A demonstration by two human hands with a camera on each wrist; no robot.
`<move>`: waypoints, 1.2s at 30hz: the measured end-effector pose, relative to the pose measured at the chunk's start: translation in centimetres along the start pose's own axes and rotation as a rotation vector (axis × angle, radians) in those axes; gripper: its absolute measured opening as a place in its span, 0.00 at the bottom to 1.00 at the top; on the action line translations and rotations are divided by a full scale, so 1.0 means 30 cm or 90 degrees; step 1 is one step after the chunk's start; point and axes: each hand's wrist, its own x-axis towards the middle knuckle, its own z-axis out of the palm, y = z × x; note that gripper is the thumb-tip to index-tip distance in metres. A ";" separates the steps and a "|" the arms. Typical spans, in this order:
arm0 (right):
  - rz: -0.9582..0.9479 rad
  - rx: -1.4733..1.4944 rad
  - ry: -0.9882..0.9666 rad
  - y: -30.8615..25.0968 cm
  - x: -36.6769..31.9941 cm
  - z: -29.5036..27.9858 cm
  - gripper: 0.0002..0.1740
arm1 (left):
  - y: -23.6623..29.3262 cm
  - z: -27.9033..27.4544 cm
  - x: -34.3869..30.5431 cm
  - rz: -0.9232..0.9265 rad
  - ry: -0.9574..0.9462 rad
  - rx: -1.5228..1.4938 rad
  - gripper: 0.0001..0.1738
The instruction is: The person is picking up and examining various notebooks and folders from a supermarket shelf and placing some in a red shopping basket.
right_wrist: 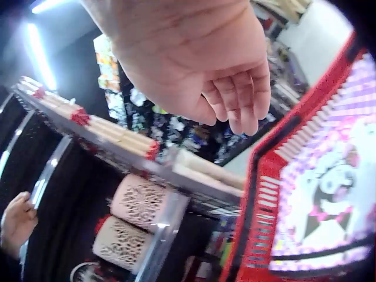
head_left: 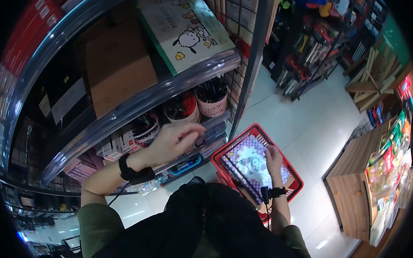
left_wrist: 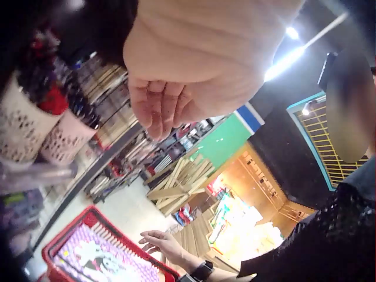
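My left hand (head_left: pixel 181 137) is raised in front of the shelf with its fingers loosely bent and nothing in them. Behind it stand round cut-out pots, one cream (head_left: pixel 182 108) and one pink (head_left: pixel 212 101), filled with dark and red items. Over on the right, my right hand (head_left: pixel 274 160) hangs above a red shopping basket (head_left: pixel 298 183), its relaxed fingers holding nothing in the right wrist view. Inside the basket lies a flat purple checked package (head_left: pixel 247 159) with a white cartoon character, a dark band along one side.
A white box with a cartoon dog (head_left: pixel 192 34) and a brown cardboard piece (head_left: pixel 119 65) lie on the upper shelf. A black upright post (head_left: pixel 251 62) ends the shelf. Wooden slats (head_left: pixel 379 76) and a wood-panelled counter (head_left: pixel 351 195) stand beyond the tiled floor (head_left: pixel 280 123).
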 end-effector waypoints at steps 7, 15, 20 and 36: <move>-0.525 -0.018 0.037 -0.918 0.081 0.006 0.16 | 0.122 -0.242 0.067 0.114 0.310 0.078 0.12; -0.808 -0.131 0.106 -1.330 0.225 0.054 0.26 | 0.046 -0.373 0.122 -0.029 0.331 -0.124 0.24; -0.757 -0.260 0.145 -1.387 0.365 0.125 0.30 | 0.017 -0.392 0.130 -0.128 0.289 -0.289 0.29; -0.613 -0.122 -0.025 -1.463 0.309 0.155 0.27 | 0.018 -0.421 0.129 -0.156 0.307 -0.539 0.17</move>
